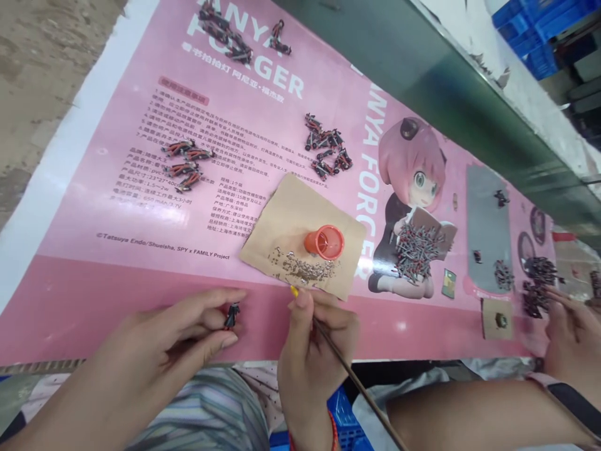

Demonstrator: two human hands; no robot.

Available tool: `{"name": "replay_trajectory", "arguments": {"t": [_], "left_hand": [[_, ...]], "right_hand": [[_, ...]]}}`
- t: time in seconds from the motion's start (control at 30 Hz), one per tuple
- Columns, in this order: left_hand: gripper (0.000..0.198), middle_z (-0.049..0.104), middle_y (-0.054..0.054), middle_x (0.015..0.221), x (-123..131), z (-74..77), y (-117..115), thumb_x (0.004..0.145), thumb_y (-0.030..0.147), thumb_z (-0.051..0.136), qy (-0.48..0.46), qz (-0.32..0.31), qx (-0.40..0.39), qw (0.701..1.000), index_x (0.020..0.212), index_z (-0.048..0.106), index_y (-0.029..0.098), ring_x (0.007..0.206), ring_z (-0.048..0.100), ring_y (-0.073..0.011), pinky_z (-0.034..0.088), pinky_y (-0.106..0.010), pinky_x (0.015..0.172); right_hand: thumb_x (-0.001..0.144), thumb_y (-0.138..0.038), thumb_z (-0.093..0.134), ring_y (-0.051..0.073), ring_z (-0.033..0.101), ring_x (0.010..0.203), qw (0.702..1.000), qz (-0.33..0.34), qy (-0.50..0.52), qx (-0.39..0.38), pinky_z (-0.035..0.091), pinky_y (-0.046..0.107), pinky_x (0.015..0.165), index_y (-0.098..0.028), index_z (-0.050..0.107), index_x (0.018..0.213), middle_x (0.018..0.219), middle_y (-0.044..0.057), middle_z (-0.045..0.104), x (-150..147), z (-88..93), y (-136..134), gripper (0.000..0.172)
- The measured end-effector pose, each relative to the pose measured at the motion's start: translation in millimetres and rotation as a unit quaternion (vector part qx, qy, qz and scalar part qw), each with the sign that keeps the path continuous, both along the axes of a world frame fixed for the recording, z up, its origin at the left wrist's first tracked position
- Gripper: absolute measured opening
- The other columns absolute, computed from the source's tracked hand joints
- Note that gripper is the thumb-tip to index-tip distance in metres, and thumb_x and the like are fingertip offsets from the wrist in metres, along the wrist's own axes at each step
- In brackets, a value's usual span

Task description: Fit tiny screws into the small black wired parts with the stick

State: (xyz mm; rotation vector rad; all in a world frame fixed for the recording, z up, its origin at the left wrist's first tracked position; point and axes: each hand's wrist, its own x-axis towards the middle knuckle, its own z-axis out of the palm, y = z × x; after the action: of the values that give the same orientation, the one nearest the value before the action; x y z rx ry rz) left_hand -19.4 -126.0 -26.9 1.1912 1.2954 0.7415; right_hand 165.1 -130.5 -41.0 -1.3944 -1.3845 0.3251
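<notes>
My left hand [188, 338] pinches a small black part [231, 315] between thumb and fingers, just above the near edge of the pink poster [141, 288]. My right hand [312, 341] is closed around a thin stick-like tool [357, 382] with a yellow tip [293, 291]. The tip rests at the near edge of a brown cardboard piece [291, 213]. On that cardboard lie several tiny metal bits [305, 269] and an orange cap [325, 242].
Clusters of red-and-black wired parts [328, 147] [186, 164] [225, 31] lie on the poster. A pile of small dark parts [416, 247] sits to the right. Another person's hand [570, 335] works at far right beside more parts [539, 272]. Blue crates [535, 31] stand beyond.
</notes>
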Motion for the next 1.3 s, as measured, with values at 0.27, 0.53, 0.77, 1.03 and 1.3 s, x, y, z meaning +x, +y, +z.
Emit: {"name": "replay_trajectory", "arguments": {"t": [0.27, 0.53, 0.77, 1.03, 1.3], "left_hand": [[0.026, 0.089, 0.013, 0.080, 4, 8.9, 11, 0.084, 0.034, 0.078, -0.020, 0.004, -0.037, 0.999, 0.106, 0.089, 0.045, 0.066, 0.087, -0.0137, 0.062, -0.008, 0.060], [0.032, 0.086, 0.003, 0.074, 5, 14.9, -2, 0.088, 0.052, 0.074, 0.080, 0.004, -0.083, 0.993, 0.112, 0.086, 0.035, 0.080, 0.089, -0.0248, 0.069, -0.021, 0.061], [0.038, 0.084, 0.001, 0.073, 5, -7.1, -29, 0.089, 0.061, 0.074, 0.094, 0.033, -0.117, 0.988, 0.115, 0.086, 0.035, 0.091, 0.089, -0.0294, 0.071, -0.025, 0.063], [0.038, 0.084, 0.001, 0.071, 10, -14.6, -35, 0.087, 0.064, 0.075, 0.054, 0.057, -0.153, 0.985, 0.111, 0.086, 0.036, 0.093, 0.090, -0.0305, 0.071, -0.026, 0.062], [0.039, 0.086, 0.000, 0.074, 13, -10.3, -44, 0.087, 0.064, 0.076, 0.028, 0.081, -0.188, 0.978, 0.112, 0.086, 0.036, 0.098, 0.090, -0.0326, 0.072, -0.028, 0.063]], "right_hand": [[0.114, -0.022, 0.056, 0.006, 0.058, 0.058, 0.995, -0.017, 0.100, -0.007, 0.051, 0.020, 0.058, -0.025, 0.050, 0.094, 0.074, -0.008, 0.065, -18, 15.2, -16, 0.021], [0.114, -0.021, 0.053, 0.005, 0.049, 0.048, 0.994, 0.050, 0.096, -0.015, 0.043, 0.017, 0.046, -0.027, 0.041, 0.089, 0.065, -0.011, 0.053, -31, 13.5, -15, 0.028], [0.115, -0.020, 0.051, 0.004, 0.055, 0.055, 0.995, 0.066, 0.078, -0.023, 0.049, 0.014, 0.053, -0.026, 0.043, 0.092, 0.071, -0.010, 0.058, -28, 11.9, -18, 0.026], [0.114, -0.017, 0.048, 0.004, 0.052, 0.056, 0.994, 0.082, 0.065, -0.028, 0.049, 0.015, 0.055, -0.027, 0.041, 0.092, 0.072, -0.010, 0.056, -26, 9.6, -20, 0.026], [0.115, -0.016, 0.046, 0.005, 0.055, 0.058, 0.993, 0.097, 0.050, -0.035, 0.051, 0.015, 0.057, -0.026, 0.042, 0.096, 0.074, -0.009, 0.057, -24, 11.0, -22, 0.023]]}}
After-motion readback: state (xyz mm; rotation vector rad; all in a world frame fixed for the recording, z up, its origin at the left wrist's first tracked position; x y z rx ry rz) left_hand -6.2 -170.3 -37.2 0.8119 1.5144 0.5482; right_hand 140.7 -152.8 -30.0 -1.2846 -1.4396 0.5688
